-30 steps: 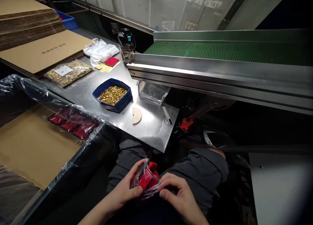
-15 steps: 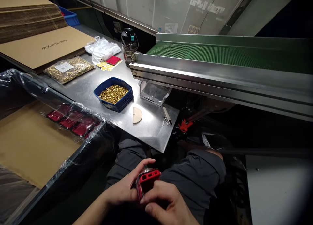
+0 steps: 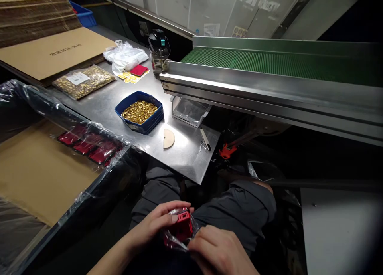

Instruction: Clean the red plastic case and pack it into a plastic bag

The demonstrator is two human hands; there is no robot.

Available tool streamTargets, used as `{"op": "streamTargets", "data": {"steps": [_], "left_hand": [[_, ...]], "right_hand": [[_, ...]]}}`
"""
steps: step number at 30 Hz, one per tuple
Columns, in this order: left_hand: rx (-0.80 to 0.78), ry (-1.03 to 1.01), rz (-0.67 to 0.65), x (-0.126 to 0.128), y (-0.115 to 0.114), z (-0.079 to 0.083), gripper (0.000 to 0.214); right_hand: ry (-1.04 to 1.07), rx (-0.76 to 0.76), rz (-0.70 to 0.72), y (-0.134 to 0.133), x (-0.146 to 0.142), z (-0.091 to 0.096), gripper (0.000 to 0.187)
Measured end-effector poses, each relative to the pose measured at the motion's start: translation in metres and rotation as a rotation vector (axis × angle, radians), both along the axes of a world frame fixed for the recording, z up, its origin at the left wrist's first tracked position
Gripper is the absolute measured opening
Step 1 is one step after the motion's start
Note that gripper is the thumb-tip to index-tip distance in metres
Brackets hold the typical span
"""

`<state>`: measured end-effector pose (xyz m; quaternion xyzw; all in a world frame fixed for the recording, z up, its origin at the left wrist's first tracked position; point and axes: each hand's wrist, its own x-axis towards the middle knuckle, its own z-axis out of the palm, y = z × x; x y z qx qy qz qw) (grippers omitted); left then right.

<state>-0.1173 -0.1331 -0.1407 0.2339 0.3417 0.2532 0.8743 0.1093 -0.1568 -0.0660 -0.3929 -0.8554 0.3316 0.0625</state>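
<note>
Low over my lap, my left hand (image 3: 161,221) is wrapped round a small red box with port-like openings in its end (image 3: 183,223). Clear film of a thin plastic bag (image 3: 176,243) lies around the box's lower side. My right hand (image 3: 218,247) is closed, its fingertips pinching the bag at the box's lower right. Its lower fingers are partly hidden. Both hands are below the front corner of the metal table (image 3: 191,163).
On the table are a blue tub (image 3: 149,125) of gold-coloured pieces, a half-round wooden disc (image 3: 168,139) and a metal clip-like tool (image 3: 205,139). A green conveyor (image 3: 254,65) rises at right. At left, a plastic-lined carton (image 3: 89,191) holds several red packs (image 3: 101,151).
The red box has turned in my left hand, whose thumb now lies across it. My right hand has shifted right and down, drawing the plastic film out from the box.
</note>
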Motion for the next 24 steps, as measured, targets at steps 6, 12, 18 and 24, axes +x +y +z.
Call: {"op": "streamTargets", "data": {"steps": [6, 12, 18, 24], "left_hand": [[0.036, -0.018, -0.018, 0.005, -0.003, 0.008, 0.061], [0.121, -0.099, -0.035, 0.005, -0.007, 0.006, 0.084], [0.160, -0.122, -0.106, 0.006, -0.006, 0.007, 0.091], [0.220, -0.056, -0.213, 0.005, 0.001, 0.007, 0.082]], "right_hand": [[0.337, -0.032, -0.276, -0.002, 0.010, 0.004, 0.015], [0.073, -0.579, -0.513, 0.010, 0.010, -0.003, 0.011], [0.014, -0.524, -0.471, 0.014, 0.014, -0.003, 0.009], [0.062, -0.344, -0.636, 0.009, 0.011, -0.010, 0.025]]}}
